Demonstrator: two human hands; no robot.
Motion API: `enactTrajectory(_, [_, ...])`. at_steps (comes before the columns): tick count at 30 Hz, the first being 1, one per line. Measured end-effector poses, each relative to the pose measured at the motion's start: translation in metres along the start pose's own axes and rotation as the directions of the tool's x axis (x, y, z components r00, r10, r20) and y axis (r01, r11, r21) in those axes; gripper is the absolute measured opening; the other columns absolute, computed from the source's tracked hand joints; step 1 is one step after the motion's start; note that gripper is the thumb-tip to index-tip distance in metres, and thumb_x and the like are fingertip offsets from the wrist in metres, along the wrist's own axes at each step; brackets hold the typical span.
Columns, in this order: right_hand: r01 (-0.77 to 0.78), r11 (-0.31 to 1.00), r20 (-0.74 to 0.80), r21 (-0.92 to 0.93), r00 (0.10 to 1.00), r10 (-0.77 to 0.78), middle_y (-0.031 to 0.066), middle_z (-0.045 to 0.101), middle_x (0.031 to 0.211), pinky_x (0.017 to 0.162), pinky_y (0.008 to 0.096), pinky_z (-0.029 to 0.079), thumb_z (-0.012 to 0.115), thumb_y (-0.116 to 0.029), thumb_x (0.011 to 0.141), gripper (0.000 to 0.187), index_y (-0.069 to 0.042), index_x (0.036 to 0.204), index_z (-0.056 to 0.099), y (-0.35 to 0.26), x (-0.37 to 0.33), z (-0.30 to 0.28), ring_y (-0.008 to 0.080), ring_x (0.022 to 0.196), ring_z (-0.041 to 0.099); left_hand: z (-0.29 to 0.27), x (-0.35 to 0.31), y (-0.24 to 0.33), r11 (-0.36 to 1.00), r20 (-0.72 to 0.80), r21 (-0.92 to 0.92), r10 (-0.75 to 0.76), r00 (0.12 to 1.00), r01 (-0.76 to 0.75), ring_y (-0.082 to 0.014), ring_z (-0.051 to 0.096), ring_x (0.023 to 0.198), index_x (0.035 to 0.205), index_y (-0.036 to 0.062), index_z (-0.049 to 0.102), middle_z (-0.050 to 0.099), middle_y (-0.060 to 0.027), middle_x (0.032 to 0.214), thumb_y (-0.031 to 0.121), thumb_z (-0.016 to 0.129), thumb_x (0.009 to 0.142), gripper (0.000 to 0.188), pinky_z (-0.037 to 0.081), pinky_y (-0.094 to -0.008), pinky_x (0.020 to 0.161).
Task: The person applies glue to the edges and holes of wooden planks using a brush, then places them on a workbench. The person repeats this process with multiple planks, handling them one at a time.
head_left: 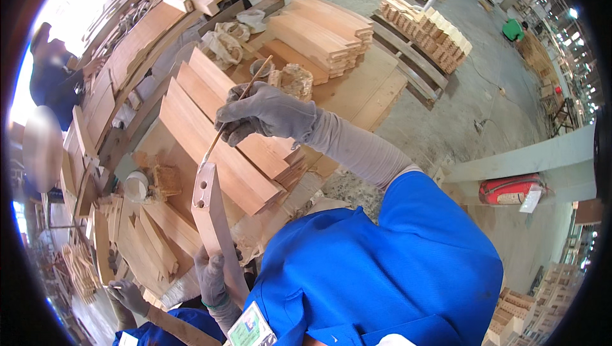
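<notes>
One head-worn wide fisheye looks down from close above the person's right hand (266, 113).

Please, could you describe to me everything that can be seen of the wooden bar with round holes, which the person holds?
The bar is long, pinkish-tan and looks like bare wood, with flat faces. Two dark, round holes show in one face near its far end. It slants away from the body, with stacked boards beyond it. The gloved left hand grips it nearer the body. A brush tip is at the far end; contact is hard to confirm.
</notes>
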State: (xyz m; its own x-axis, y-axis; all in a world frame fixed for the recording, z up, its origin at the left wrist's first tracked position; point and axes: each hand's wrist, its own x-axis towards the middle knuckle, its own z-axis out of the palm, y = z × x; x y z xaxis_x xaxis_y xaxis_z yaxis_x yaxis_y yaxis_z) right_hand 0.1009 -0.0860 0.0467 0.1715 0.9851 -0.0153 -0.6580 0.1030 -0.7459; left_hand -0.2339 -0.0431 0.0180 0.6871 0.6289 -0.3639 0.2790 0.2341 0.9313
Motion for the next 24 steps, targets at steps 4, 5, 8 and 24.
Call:
enactTrajectory(4, [0.236,0.932,0.152,-0.274,0.968,-0.200,0.0062,0.059,0.087,0.075,0.0252,0.053,0.058,-0.005,0.086,0.011,0.000,0.094,0.064,0.013,0.009,-0.003,0.0134,0.081,0.061,-0.009,-0.010,-0.004,0.995,-0.066,-0.097,-0.045,0.997,0.038,-0.0108,0.058,0.075,0.102,-0.0040,0.060,0.063,-0.0037,0.085,0.047,0.072,0.071,0.061,0.046,-0.0239,0.064])
enactTrajectory(5, [0.103,0.937,0.043,-0.334,0.995,-0.094,0.0082,0.059,0.096,0.076,0.0261,0.052,0.052,-0.006,0.090,0.015,0.000,0.098,0.063,0.009,0.011,-0.011,0.0145,0.083,0.061,-0.011,-0.013,0.005,0.993,-0.048,-0.091,-0.075,0.996,0.070,-0.0097,0.056,0.077,0.103,-0.0029,0.060,0.062,-0.0026,0.085,0.040,0.069,0.074,0.053,0.045,-0.0236,0.067])
enactTrajectory(8, [0.133,0.890,0.133,0.437,0.969,-0.210,0.0148,0.061,0.103,0.083,0.0325,0.051,0.042,-0.016,0.098,0.029,0.004,0.117,0.052,-0.038,0.003,-0.100,0.0208,0.091,0.061,-0.029,-0.007,0.001,0.996,-0.001,0.087,-0.013,1.000,0.013,-0.0114,0.055,0.084,0.115,-0.0034,0.057,0.060,-0.0031,0.090,0.028,0.064,0.077,0.049,0.045,-0.0251,0.075])
enactTrajectory(24, [-0.195,0.977,0.089,-0.086,0.975,0.202,0.0107,0.062,0.081,0.055,0.0222,0.055,0.058,-0.010,0.089,0.009,-0.001,0.088,0.056,0.048,0.052,0.056,0.0143,0.066,0.064,-0.062,-0.020,-0.018,0.984,0.103,-0.177,0.037,0.994,-0.018,-0.0125,0.058,0.077,0.118,-0.0050,0.055,0.061,-0.0055,0.087,0.045,0.073,0.072,0.071,0.048,-0.0258,0.071])
